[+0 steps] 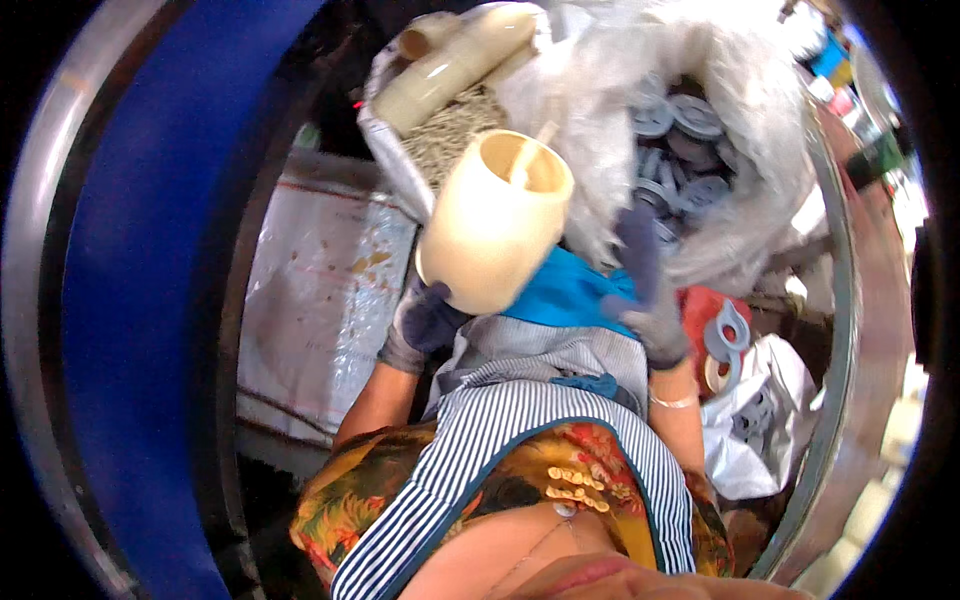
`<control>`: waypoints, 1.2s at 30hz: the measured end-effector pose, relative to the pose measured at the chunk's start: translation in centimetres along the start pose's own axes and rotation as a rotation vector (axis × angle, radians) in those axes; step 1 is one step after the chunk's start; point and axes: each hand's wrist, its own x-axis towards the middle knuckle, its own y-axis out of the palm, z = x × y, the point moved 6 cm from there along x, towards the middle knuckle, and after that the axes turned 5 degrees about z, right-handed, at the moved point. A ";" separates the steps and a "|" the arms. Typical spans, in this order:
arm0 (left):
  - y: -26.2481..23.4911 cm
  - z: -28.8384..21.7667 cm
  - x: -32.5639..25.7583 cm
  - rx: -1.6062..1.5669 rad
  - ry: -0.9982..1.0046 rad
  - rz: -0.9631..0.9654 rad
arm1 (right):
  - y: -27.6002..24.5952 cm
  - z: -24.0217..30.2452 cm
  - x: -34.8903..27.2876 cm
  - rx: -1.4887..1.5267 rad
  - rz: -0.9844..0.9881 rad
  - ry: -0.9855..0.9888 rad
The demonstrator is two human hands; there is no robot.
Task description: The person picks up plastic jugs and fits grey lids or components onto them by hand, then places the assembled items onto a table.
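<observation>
A hollow, barrel-shaped cream plastic piece (490, 235) is tilted in front of my lap, with its open end facing up and away. A pale strip (523, 160) stands inside its mouth. My left hand (425, 320), in a grey and dark blue glove, is closed on its lower left side; some fingers are hidden beneath. To the right, my gloved right hand (648, 295) is empty, with thumb and fingers apart and slightly blurred. It is nearest to a clear plastic bag (745, 75) of grey round plastic lids (697, 118).
Behind the cream piece, a white sack (390, 150) holds beige granules (455, 130) and cream tubes (455, 70). A grey ring-shaped part (727, 335) lies beside a white bag (770, 430) at right. A plastic-covered box (320, 290) is at left, beside a curved blue panel (150, 300).
</observation>
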 end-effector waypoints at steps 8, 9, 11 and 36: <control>8.3 -1.4 2.8 1.151 0.271 -0.003 | 0.5 1.1 -1.7 -0.377 0.047 -0.134; 10.6 -2.2 2.7 1.332 0.480 0.097 | 0.7 0.5 -2.1 -0.305 0.092 -0.133; 16.1 -1.6 3.4 1.805 0.622 0.733 | 0.8 0.7 -2.0 -0.453 0.251 -0.095; 9.8 -4.0 16.3 2.690 0.050 -0.071 | -0.2 -0.9 -2.0 0.108 0.164 0.021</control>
